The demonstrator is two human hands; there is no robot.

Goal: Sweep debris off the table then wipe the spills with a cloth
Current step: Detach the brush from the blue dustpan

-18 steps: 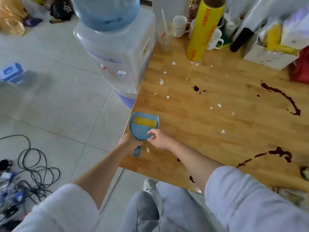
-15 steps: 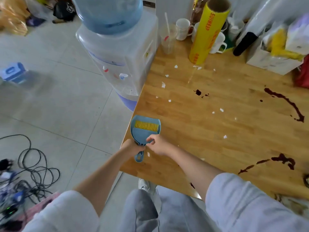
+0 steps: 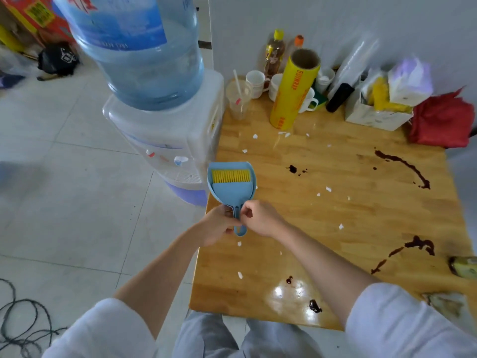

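head view: both hands now meet on the handle of the dustpan point(image 3: 230, 187), held at the table's point(image 3: 335, 228) left edge; a moment ago the right hand sat higher, on the pan's body. the left hand point(image 3: 216, 226) curls round the handle from the left. the right hand point(image 3: 260, 218) pinches it from the right, likely on the brush point(image 3: 231, 176) nested inside. my guess is the set is about to be pulled apart, so sweeping has not begun. white scraps point(image 3: 328, 189) lie scattered from the far left corner to the near edge. dark spills point(image 3: 402, 164) mark the right side and the near edge. a red cloth point(image 3: 441, 125) sits at the far right corner, untouched.
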